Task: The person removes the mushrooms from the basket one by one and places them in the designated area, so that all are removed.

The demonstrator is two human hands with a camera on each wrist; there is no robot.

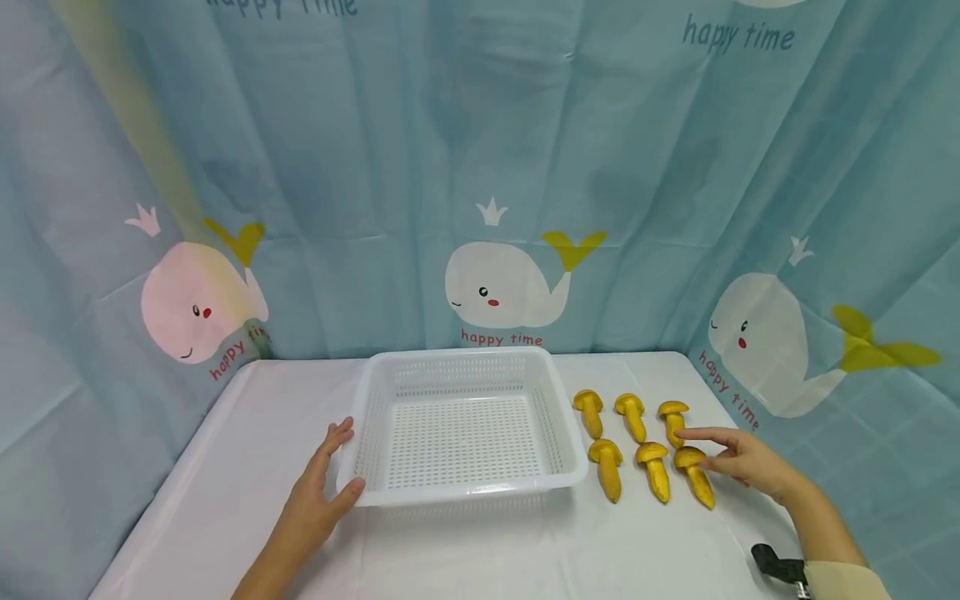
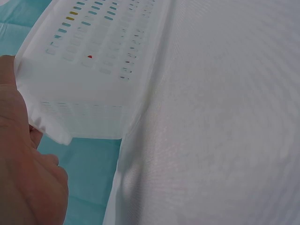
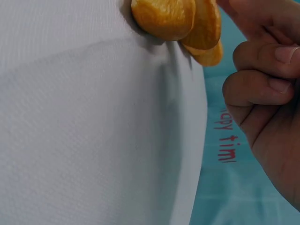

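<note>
A white plastic basket (image 1: 465, 483) with slotted walls and a mesh floor stands on the table, nothing inside it. My left hand (image 1: 318, 492) holds its front left corner, thumb over the rim and fingers along the left side; the left wrist view shows the hand (image 2: 28, 154) at that corner. Right of the basket, several yellow toy mushrooms (image 1: 652, 471) lie in two rows, caps away from me. My right hand (image 1: 753, 462) is at the rightmost pair: the index fingertip overlaps the back mushroom's stem (image 1: 672, 425), the thumb is near the front mushroom's cap (image 1: 688, 457). Its other fingers (image 3: 258, 86) are curled.
A white cloth (image 1: 480, 550) covers the table. Behind and at both sides hangs a blue curtain (image 1: 360, 208) printed with whales, close to the table's edges. A black mount (image 1: 780, 567) sits by the right wrist, next to a light sleeve (image 1: 843, 579).
</note>
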